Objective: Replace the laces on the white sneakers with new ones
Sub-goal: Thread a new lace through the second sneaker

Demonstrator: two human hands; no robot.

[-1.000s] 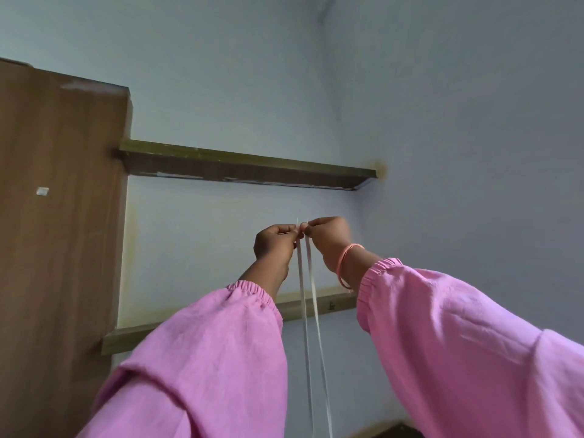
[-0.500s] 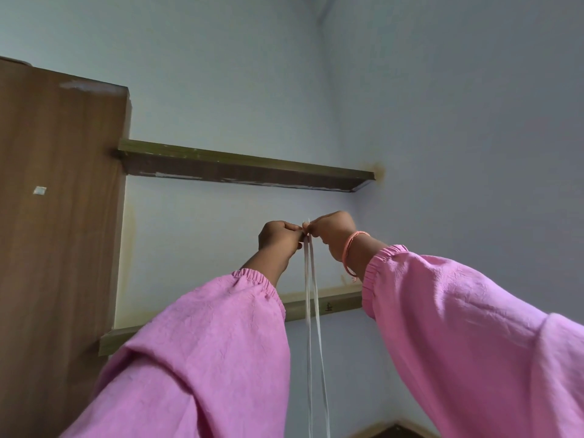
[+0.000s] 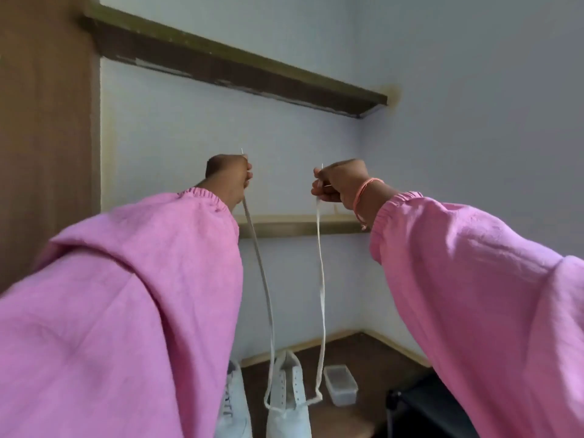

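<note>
Both hands, left hand and right hand, each keep a pinching grip on one end of a white lace, raised high and apart. Its middle loops through the lowest eyelets of a white sneaker on the brown surface. Evening the ends appears underway; next, crossing them through higher eyelets.

White lace threaded through upright white sneaker, ends raised.

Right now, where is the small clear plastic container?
In the head view, the small clear plastic container sits low and right of centre on the brown wooden surface, just right of the white sneaker.
</note>
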